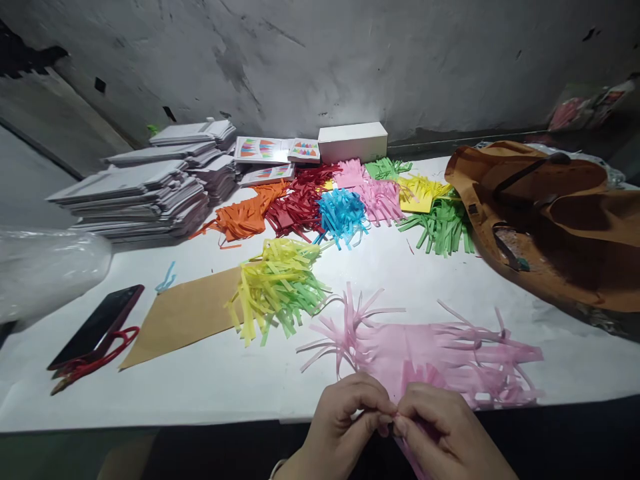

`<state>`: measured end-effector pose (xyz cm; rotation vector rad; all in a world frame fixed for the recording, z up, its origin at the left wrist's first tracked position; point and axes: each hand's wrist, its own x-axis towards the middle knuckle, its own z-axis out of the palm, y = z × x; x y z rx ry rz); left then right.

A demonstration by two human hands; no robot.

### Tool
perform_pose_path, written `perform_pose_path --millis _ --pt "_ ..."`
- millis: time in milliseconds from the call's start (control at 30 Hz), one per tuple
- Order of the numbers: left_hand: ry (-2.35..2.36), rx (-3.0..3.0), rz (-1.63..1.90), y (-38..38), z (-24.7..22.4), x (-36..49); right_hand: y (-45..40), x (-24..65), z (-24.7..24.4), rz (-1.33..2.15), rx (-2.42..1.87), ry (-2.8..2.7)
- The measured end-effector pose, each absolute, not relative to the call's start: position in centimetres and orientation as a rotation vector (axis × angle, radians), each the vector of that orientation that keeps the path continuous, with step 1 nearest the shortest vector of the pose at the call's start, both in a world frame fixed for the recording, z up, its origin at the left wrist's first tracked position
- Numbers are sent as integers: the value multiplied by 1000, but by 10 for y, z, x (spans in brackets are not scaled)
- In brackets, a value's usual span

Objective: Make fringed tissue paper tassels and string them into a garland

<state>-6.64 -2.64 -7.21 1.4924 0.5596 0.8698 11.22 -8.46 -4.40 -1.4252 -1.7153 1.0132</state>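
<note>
Since thin paper slips easily, your left hand (350, 417) and right hand (443, 423) pinch a pink strip (409, 456), fingers narrowed on it, at the table's (210, 400) near edge; pink fringed paper (417, 343) lies just beyond, probably for easy reach.

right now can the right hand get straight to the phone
Probably not directly: the left hand lies between the right hand and the phone, and both hands seem busy pinching pink paper.
</note>
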Motion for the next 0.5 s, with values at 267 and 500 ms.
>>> perform_pose_path --millis 267,500 --pt "602 1517 834 -25 -71 -69 -89 110 -47 970 -1440 -1700" --pt "605 1617 864 -24 -67 -69 -92 113 -49 913 -1452 -1676"
